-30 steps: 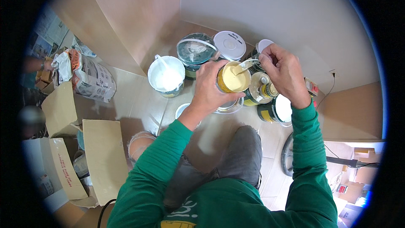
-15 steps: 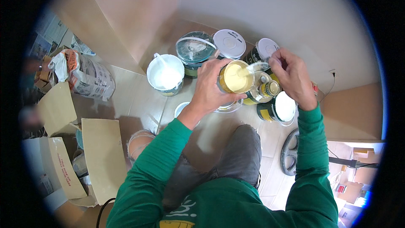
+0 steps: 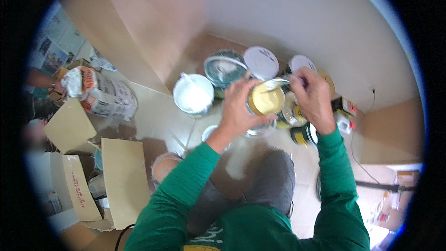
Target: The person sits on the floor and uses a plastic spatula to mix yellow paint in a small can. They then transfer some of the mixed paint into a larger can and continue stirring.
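Note:
My left hand [image 3: 236,108] is wrapped round a small open can of pale yellow paint [image 3: 269,103], held up off the floor with its mouth facing me. Above the can's far rim, my right hand [image 3: 312,97] is closed on a pale, shiny tool [image 3: 275,83]. The tool's end reaches over the paint, but blur hides its exact kind and whether it touches the paint. Just left of the can stands an open white bucket [image 3: 193,94] of white paint with a stick in it. Behind my hands is a green lidded bucket [image 3: 225,70].
White-lidded pails [image 3: 261,62] stand against the wall. More cans [image 3: 299,135] sit beneath my right hand. Open cardboard boxes [image 3: 121,181] and a printed sack [image 3: 109,94] are at the left, with another person's hand [image 3: 58,87] nearby. A cable [image 3: 360,155] hangs at the right.
My view has shifted, so the scene sits lower and further right. The right hand's tool has moved closer over the can's far rim. My left hand keeps its hold on the can.

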Available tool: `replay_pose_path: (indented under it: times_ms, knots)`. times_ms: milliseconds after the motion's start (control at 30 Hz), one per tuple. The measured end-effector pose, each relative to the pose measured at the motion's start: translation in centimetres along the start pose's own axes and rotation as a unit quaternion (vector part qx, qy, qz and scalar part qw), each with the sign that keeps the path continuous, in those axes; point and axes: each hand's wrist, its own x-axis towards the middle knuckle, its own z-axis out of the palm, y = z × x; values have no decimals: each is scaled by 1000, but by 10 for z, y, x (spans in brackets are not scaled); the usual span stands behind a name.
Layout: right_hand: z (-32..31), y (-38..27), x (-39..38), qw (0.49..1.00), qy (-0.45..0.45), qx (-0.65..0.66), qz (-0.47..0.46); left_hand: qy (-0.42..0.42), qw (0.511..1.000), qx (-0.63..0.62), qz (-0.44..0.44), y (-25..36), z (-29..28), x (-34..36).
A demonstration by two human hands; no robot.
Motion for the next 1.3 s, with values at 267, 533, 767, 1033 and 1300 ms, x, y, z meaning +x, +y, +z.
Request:
replay_pose_path:
  times_ms: [267,533,767,1033,1300]
  knots:
    - [-1,-31,18,979,-45,194,37,58,998,-11,-2,27,-45,30]
    - [-28,-117,62,946,43,320,2,133,988,-74,-23,70,-143,66]
    - [-40,-140,67,914,48,403,-4,149,988,-24,16,93,-178,87]
    - [-1,-134,89,910,-14,414,-25,230,973,-32,-6,55,-174,89]
    - [76,-152,128,905,-80,417,-6,310,945,30,-99,-7,-201,81]
